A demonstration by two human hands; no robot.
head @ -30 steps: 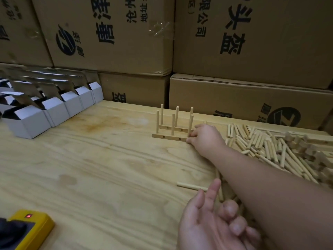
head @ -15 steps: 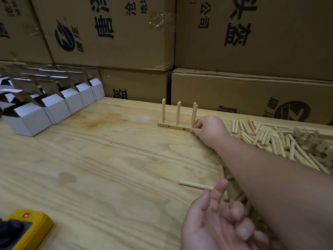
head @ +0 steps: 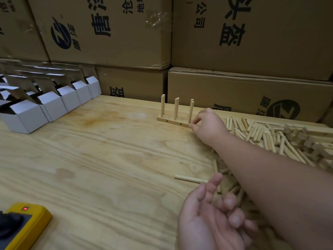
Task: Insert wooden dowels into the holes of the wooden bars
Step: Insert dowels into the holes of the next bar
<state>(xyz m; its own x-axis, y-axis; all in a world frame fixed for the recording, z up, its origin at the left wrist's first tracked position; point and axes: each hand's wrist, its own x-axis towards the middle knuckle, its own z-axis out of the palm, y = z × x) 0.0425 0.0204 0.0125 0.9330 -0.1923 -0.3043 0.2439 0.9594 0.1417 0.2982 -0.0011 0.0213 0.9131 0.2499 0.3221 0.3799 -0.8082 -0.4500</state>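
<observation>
Since a second ago the assembly has been pushed toward the upper middle of the frame, its two bars now in line. The right hand (head: 207, 126) pinches the near wooden bar (head: 173, 122) at its end; the left hand (head: 214, 216) lies palm up, loosely curled, holding nothing. An uneven push could tip the upright dowels (head: 176, 109) or skew the bars. Loose dowels (head: 259, 132) are heaped on the desk (head: 100, 159) at right.
</observation>
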